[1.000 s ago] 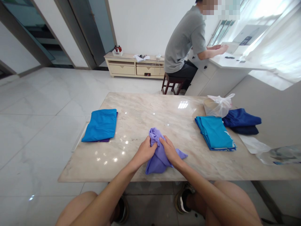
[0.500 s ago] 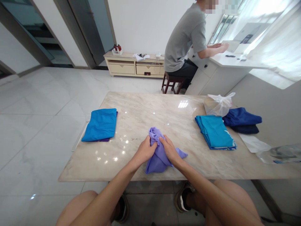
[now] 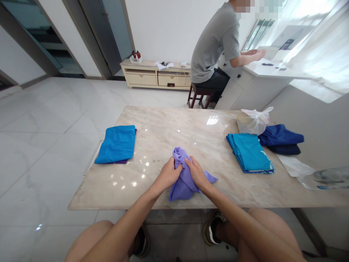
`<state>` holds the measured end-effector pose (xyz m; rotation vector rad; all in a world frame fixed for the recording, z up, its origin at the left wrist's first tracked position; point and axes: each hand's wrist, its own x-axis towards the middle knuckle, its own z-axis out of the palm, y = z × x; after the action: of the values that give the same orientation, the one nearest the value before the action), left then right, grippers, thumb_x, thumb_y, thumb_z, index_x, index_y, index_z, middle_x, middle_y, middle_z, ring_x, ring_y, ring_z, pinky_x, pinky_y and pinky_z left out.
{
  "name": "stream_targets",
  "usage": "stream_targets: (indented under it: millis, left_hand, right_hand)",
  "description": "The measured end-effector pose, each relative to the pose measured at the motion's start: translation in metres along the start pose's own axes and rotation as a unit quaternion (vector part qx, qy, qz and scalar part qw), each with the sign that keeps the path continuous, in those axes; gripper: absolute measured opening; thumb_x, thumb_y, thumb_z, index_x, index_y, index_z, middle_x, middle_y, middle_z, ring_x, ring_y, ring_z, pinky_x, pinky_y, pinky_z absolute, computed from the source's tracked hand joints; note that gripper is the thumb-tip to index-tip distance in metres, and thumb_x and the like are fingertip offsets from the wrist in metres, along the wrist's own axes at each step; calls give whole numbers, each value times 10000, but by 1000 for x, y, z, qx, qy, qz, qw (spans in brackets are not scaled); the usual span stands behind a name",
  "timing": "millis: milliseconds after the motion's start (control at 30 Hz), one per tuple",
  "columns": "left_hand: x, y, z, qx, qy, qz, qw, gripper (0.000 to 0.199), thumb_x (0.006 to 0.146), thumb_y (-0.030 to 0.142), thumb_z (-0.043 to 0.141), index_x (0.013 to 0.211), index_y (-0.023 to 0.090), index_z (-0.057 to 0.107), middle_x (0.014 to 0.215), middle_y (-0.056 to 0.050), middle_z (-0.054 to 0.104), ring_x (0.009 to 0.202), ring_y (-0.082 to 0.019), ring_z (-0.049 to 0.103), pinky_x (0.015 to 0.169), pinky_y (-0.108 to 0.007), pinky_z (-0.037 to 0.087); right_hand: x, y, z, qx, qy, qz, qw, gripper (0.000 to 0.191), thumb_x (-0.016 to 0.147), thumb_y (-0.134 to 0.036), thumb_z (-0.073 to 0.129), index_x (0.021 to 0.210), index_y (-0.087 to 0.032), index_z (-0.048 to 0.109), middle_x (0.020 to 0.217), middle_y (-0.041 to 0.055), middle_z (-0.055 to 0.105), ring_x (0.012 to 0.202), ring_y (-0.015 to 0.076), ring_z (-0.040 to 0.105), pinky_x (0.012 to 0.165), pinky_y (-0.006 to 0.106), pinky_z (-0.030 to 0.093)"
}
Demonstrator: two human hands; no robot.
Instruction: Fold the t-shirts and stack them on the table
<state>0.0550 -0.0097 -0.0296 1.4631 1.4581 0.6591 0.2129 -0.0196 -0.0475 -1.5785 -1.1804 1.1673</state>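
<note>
A bunched purple cloth [image 3: 184, 183] lies near the front edge of the marble-patterned table [image 3: 160, 127], one pointed corner spreading to the right. My left hand [image 3: 170, 171] grips its upper left side, thumb on top. On the upper right side, my right hand [image 3: 195, 171] pinches the same cloth, its fingers partly hidden by the folds. A folded blue cloth [image 3: 117, 143] rests at the table's left side, with a darker purple edge showing beneath it. Folded turquoise cloth [image 3: 249, 153] lies to the right of my hands.
On the right are a white plastic bag [image 3: 252, 122], dark blue cloth [image 3: 282, 135], white paper [image 3: 294, 166] and a clear plastic bottle [image 3: 327, 178]. Beyond the table, a person in a grey shirt [image 3: 211, 43] sits on a stool [image 3: 200, 95] at a white desk.
</note>
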Motion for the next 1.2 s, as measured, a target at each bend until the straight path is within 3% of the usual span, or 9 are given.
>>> stream_targets:
  millis: [333,733,933,1200]
  left_hand:
    - [-1,3,0,-4,8,-2,1000,215,991,242,639,1194,192,691,1233,-137,805,1167,-307,756,1081,-437,572]
    - [-1,4,0,-5,6,-3,1000,212,993,255,632,1187,193,688,1237,-135,806,1169,-305,760,1080,-434,577]
    - [0,1,1,-4,5,-2,1000,240,996,249,640,1222,188,692,1253,-140,808,1205,-303,751,1112,-438,565]
    - [-2,0,0,32,7,-18,999,301,984,226,626,1270,165,700,1304,-169,794,1265,-334,732,1130,-449,553]
  right_hand:
    - [-6,-10,0,25,-10,32,999,276,949,-578,603,931,-313,679,1084,50,809,1155,319,738,1112,478,569]
    - [-5,-11,-2,11,-20,22,999,309,951,-599,580,950,-307,681,1155,61,819,1323,335,688,1146,486,537]
    - [-5,-7,0,7,-12,29,999,294,962,-599,581,944,-325,686,1107,59,816,1237,344,722,1117,503,565]
    - [-10,5,10,7,-17,-25,1000,345,997,-604,530,1025,-278,640,1090,64,774,1094,277,715,1055,414,550]
